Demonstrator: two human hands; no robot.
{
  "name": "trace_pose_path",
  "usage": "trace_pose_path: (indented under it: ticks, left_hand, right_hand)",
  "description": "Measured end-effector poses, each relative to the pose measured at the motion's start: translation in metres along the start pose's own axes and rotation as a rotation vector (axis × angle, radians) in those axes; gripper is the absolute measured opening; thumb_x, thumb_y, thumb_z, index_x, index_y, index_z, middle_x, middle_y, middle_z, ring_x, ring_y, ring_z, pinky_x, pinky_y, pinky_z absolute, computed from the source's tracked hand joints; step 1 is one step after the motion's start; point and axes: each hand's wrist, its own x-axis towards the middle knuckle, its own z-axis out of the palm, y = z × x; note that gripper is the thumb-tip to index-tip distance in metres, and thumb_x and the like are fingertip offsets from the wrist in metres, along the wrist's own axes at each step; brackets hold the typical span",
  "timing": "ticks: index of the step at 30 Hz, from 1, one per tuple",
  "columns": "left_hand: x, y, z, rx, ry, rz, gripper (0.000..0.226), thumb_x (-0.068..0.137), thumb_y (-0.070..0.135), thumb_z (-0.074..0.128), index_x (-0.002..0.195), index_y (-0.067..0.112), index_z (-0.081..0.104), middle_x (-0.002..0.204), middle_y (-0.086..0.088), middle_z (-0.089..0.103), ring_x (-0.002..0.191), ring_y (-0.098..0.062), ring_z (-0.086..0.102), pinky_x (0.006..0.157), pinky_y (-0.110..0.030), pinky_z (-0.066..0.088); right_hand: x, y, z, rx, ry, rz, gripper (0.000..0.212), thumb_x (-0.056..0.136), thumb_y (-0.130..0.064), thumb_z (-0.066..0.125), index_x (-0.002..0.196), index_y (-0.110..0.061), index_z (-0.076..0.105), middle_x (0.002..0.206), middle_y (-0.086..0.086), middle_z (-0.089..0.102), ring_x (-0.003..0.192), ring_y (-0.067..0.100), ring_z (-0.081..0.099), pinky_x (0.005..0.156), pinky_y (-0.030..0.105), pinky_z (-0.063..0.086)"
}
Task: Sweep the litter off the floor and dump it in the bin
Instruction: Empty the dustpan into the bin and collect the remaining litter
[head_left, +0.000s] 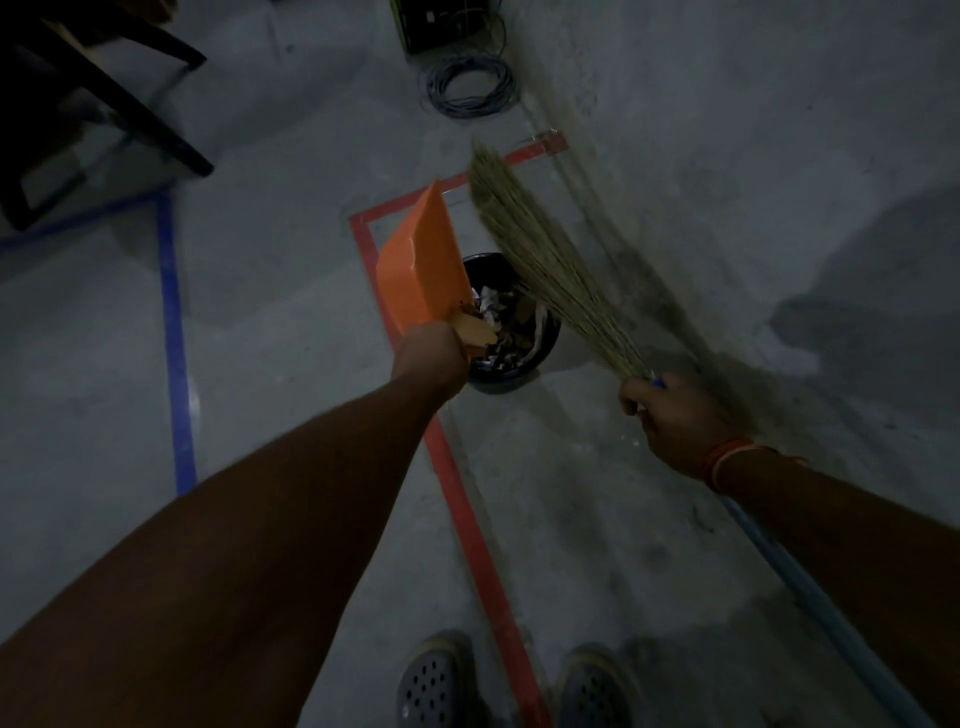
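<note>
Over the bin (511, 358), which stands on the grey floor (291, 364) inside a red tape outline (467, 525), the left hand (428, 353) is closed round the handle of an orange dustpan (415, 265), tipped so its open side faces the bin mouth. Litter (498, 325), paper scraps and brownish bits, sits at the pan's lower edge and inside the bin. The right hand (675, 421) is wrapped tight round the broom (545, 260) where the bristles meet the blue shaft, bristles raised just beside the pan. To empty it cleanly, I would keep the pan's lip well inside the rim, tilt it further, and use the bristles to brush out whatever clings, slowly enough that nothing lands on the floor. Dim light makes it hard to tell which scraps are in the pan and which are already in the bin. The left fingers and pan handle are hidden behind the wrist, and the broom shaft runs out of view.
</note>
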Motion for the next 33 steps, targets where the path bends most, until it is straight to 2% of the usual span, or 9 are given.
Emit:
trace_pose_path:
  ticks: [3, 6, 11, 15, 19, 24, 29, 31, 33]
  left_hand:
    - [0.000, 0.003, -0.006, 0.062, 0.054, 0.030, 0.015, 0.090, 0.015, 0.061, 0.077, 0.009, 0.064, 0.077, -0.008, 0.057, 0.073, -0.027, 0.060, 0.061, -0.033, 0.046]
    - [0.004, 0.005, -0.017, 0.079, 0.081, 0.013, 0.015, 0.091, 0.012, 0.059, 0.082, 0.004, 0.068, 0.081, -0.013, 0.064, 0.080, -0.032, 0.067, 0.061, -0.035, 0.048]
    - [-0.001, 0.005, -0.024, 0.203, 0.087, 0.088, 0.024, 0.094, 0.007, 0.052, 0.115, 0.003, 0.065, 0.087, -0.016, 0.059, 0.080, -0.033, 0.061, 0.063, -0.034, 0.045]
    - [-0.007, 0.006, -0.021, 0.190, 0.075, 0.041, 0.017, 0.093, 0.002, 0.054, 0.102, -0.004, 0.067, 0.092, -0.019, 0.061, 0.076, -0.030, 0.056, 0.064, -0.034, 0.046]
    - [-0.010, 0.003, -0.025, 0.132, 0.051, 0.000, 0.014, 0.088, 0.002, 0.057, 0.090, -0.001, 0.071, 0.090, -0.018, 0.069, 0.078, -0.033, 0.063, 0.064, -0.033, 0.048]
    - [-0.018, -0.015, -0.026, -0.098, 0.017, -0.057, 0.018, 0.086, 0.004, 0.061, 0.089, 0.008, 0.079, 0.082, -0.010, 0.073, 0.069, -0.024, 0.068, 0.067, -0.036, 0.060]
    - [-0.045, -0.051, -0.031, -0.454, -0.016, -0.158, 0.027, 0.089, 0.001, 0.059, 0.089, 0.019, 0.079, 0.063, -0.002, 0.069, 0.042, -0.009, 0.058, 0.041, -0.020, 0.044]
    - [-0.055, -0.070, -0.038, -0.552, -0.028, -0.191, 0.025, 0.088, 0.003, 0.060, 0.089, 0.019, 0.079, 0.060, -0.005, 0.068, 0.039, -0.011, 0.056, 0.038, -0.020, 0.041]
    - [-0.061, -0.090, -0.048, -0.621, -0.028, -0.189, 0.023, 0.089, 0.002, 0.061, 0.087, 0.017, 0.079, 0.062, -0.008, 0.069, 0.042, -0.011, 0.058, 0.040, -0.019, 0.042]
  right_hand:
    - [-0.003, 0.004, 0.005, -0.005, -0.008, 0.015, 0.030, 0.075, 0.006, 0.055, 0.082, -0.022, 0.047, 0.075, 0.002, 0.036, 0.061, 0.020, 0.037, 0.051, 0.026, 0.023]
    - [-0.005, 0.007, 0.006, -0.006, 0.013, 0.023, 0.034, 0.075, 0.005, 0.055, 0.082, -0.027, 0.043, 0.074, -0.001, 0.033, 0.059, 0.019, 0.037, 0.048, 0.026, 0.025]
    - [-0.011, 0.008, 0.004, 0.014, 0.051, 0.003, 0.033, 0.074, 0.006, 0.057, 0.083, -0.024, 0.045, 0.075, 0.001, 0.035, 0.058, 0.022, 0.039, 0.051, 0.032, 0.037]
    - [-0.015, 0.007, 0.003, 0.025, 0.054, 0.005, 0.029, 0.073, 0.006, 0.057, 0.084, -0.019, 0.050, 0.076, 0.003, 0.037, 0.058, 0.023, 0.039, 0.052, 0.033, 0.038]
    - [-0.018, 0.004, 0.004, 0.040, 0.061, -0.005, 0.031, 0.072, 0.007, 0.055, 0.084, -0.021, 0.048, 0.078, 0.004, 0.038, 0.058, 0.023, 0.039, 0.052, 0.034, 0.040]
    - [-0.019, -0.005, 0.000, 0.052, 0.019, -0.018, 0.029, 0.075, 0.003, 0.054, 0.084, -0.024, 0.048, 0.079, 0.007, 0.044, 0.062, 0.025, 0.043, 0.057, 0.036, 0.045]
    - [-0.010, -0.039, -0.018, 0.097, -0.076, -0.025, 0.023, 0.079, -0.001, 0.055, 0.085, -0.023, 0.050, 0.079, 0.006, 0.052, 0.070, 0.024, 0.049, 0.058, 0.030, 0.035]
    - [0.001, -0.061, -0.021, 0.107, -0.103, -0.062, 0.024, 0.080, 0.000, 0.055, 0.084, -0.023, 0.050, 0.078, 0.005, 0.053, 0.072, 0.025, 0.050, 0.057, 0.032, 0.025]
    - [0.016, -0.087, -0.020, 0.173, -0.158, -0.056, 0.024, 0.081, 0.004, 0.054, 0.085, -0.020, 0.050, 0.083, 0.010, 0.056, 0.075, 0.026, 0.051, 0.061, 0.032, 0.025]
